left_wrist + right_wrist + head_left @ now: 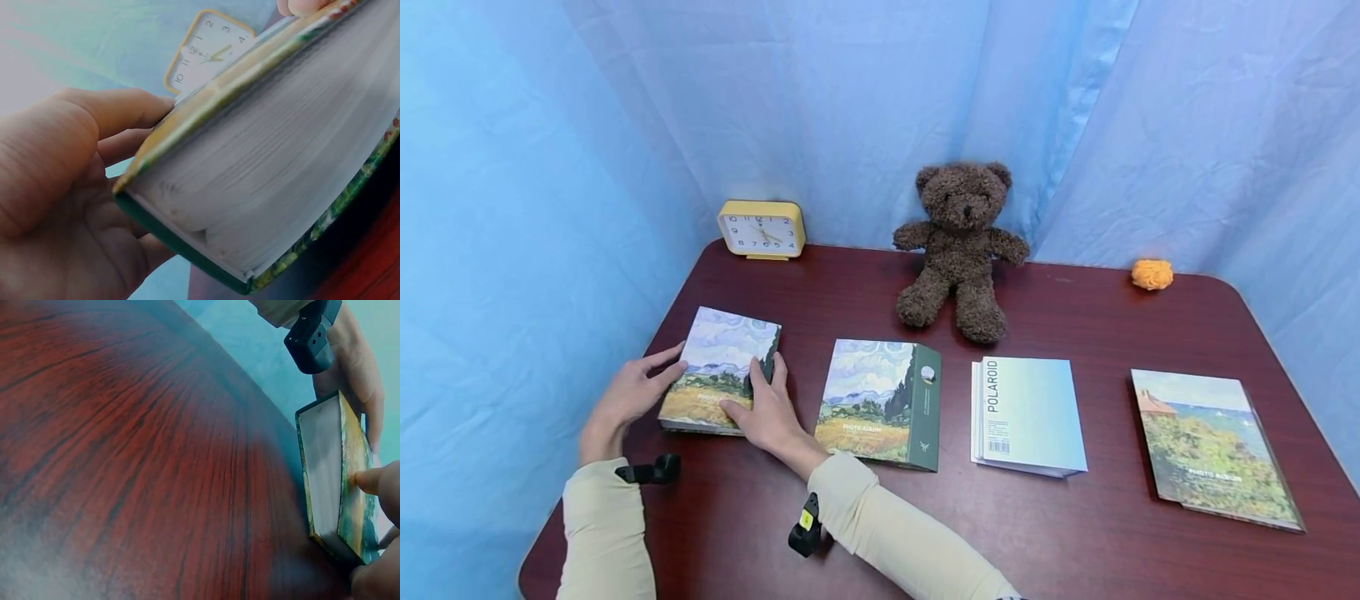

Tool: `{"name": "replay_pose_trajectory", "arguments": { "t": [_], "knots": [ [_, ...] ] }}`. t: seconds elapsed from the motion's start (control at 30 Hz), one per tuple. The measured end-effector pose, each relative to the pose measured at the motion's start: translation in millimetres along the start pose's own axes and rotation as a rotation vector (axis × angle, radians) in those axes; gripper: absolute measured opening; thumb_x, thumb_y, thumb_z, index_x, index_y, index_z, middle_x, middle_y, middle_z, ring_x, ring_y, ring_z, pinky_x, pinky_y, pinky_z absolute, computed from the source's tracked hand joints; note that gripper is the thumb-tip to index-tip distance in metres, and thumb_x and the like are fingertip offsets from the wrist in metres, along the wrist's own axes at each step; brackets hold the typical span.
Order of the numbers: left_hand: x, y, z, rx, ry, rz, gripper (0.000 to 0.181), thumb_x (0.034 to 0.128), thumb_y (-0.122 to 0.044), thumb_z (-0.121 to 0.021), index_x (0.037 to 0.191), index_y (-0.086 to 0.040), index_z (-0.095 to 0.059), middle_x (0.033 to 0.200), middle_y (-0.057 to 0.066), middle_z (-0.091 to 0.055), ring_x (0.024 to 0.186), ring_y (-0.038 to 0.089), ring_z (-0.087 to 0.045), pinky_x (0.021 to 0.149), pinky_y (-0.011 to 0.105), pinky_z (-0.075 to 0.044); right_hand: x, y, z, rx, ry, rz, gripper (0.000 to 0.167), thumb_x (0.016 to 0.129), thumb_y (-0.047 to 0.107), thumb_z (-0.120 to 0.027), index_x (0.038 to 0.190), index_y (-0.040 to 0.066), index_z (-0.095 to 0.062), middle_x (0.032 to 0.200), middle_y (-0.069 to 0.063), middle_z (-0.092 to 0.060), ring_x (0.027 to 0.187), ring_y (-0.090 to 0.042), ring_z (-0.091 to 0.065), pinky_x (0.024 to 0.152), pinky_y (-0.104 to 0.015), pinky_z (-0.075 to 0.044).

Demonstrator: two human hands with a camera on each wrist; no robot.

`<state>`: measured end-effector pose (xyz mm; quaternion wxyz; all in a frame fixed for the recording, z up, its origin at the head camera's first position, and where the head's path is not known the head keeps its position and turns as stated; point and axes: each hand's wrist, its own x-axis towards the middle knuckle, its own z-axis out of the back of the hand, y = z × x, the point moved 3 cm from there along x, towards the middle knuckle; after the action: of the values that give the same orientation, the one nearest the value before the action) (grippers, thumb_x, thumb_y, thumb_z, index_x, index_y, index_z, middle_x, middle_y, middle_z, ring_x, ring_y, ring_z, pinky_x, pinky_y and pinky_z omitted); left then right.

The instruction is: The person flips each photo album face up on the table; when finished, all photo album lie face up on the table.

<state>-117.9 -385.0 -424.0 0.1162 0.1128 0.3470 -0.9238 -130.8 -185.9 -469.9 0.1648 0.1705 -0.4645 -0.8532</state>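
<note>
Album (730, 337) held between the two hands, above the table's (737, 521) near left part; whether it lies fully flat cannot be told. By the left hand (623, 396) it is gripped at the left side – thumb laid on the cover, fingers passed round the green spine (181, 247). By the right hand (771, 412) it is gripped at the opposite edge, thumb and a finger set on the cover, other fingers at the side. White pages (262, 144) are seen in the end turned towards the wrists.

Just right of the right hand, a twin album (865, 400) is noted, matching scene, green spine to its right. Further right of that hand, a pale Polaroid book (1037, 417); farthest right, a coast album (1213, 450). Beyond the left hand, a yellow clock (762, 231) is stood at the back edge. Beyond the right hand and to its right, a brown bear (964, 242) is seated; well past it, an orange ball (1152, 274) – crumpled-looking.
</note>
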Motion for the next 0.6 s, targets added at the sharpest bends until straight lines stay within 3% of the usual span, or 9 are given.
{"name": "replay_pose_trajectory", "arguments": {
  "t": [0.23, 0.47, 0.6],
  "knots": [
    [2.8, 7.6, -4.7, -0.019, -0.013, 0.010, 0.066, 0.0984, -0.050, -0.043, 0.150, -0.011, -0.028, 0.151, 0.033, -0.021, 0.137, 0.053, -0.019, 0.105, 0.067, -0.024, -0.6, 0.0, -2.0, -0.049, 0.003, 0.022, 0.077, 0.093, 0.042, -0.059, 0.154, 0.016, -0.020, 0.162, -0.007, 0.006, 0.143, -0.022, -0.028, 0.109, -0.033, -0.037],
    [4.2, 16.1, -9.5, -0.143, -0.075, 0.034, 0.062, 0.0998, -0.042, -0.045, 0.150, -0.009, -0.030, 0.152, 0.029, -0.024, 0.140, 0.050, -0.017, 0.108, 0.066, -0.021, -0.9, -0.9, -2.4, -0.048, 0.021, 0.055, 0.074, 0.094, 0.039, -0.060, 0.153, 0.016, -0.022, 0.162, -0.007, 0.005, 0.146, -0.023, -0.021, 0.111, -0.034, -0.034],
    [4.0, 19.5, -11.3, -0.187, -0.111, 0.038, 0.057, 0.1020, -0.035, -0.041, 0.150, -0.006, -0.030, 0.147, 0.031, -0.033, 0.137, 0.047, -0.026, 0.107, 0.063, -0.025, -0.3, -1.6, -1.5, -0.033, 0.034, 0.067, 0.073, 0.094, 0.038, -0.060, 0.154, 0.019, -0.022, 0.162, -0.006, 0.002, 0.147, -0.022, -0.016, 0.113, -0.036, -0.032]
  ]
}}
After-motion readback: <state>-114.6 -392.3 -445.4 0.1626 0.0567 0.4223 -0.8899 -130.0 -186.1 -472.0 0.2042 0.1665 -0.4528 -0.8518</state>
